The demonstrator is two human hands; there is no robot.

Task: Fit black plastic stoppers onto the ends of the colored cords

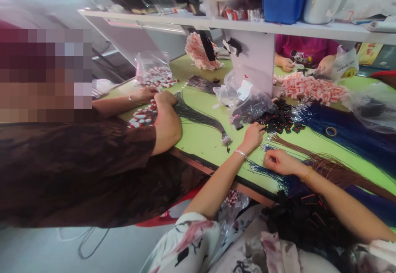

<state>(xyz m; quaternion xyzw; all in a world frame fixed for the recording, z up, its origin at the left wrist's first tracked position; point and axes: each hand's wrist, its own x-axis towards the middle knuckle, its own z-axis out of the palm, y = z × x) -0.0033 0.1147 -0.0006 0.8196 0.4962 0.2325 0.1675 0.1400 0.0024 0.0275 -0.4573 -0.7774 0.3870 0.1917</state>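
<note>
Yellow-green and smooth, the surface [201,144] carries a loose heap of small, flat black pieces with fine red marks [280,118], lying ahead of the wearer's hands. The left hand [253,136] reaches to the near edge of this heap, fingers extended to the pieces; whether they grip one cannot be told. The right hand [282,161] is held just beside it, fingers curled closed; any content is hidden. Near this hand lie thin blue wires with silvery tips [266,171] and a long, stringy bundle of brown wires [323,162]. Behind them is a broad, dense dark-blue wire bundle [355,128] with a ring-shaped roll [331,131] on it. A crinkled, transparent plastic bag [227,93] borders the black heap; blocky orange-and-white pieces [312,87] are piled farther back. At left, a co-worker's dark patterned sleeve [77,169] is noted near a slender dark-grey wire bundle [202,118].
</note>
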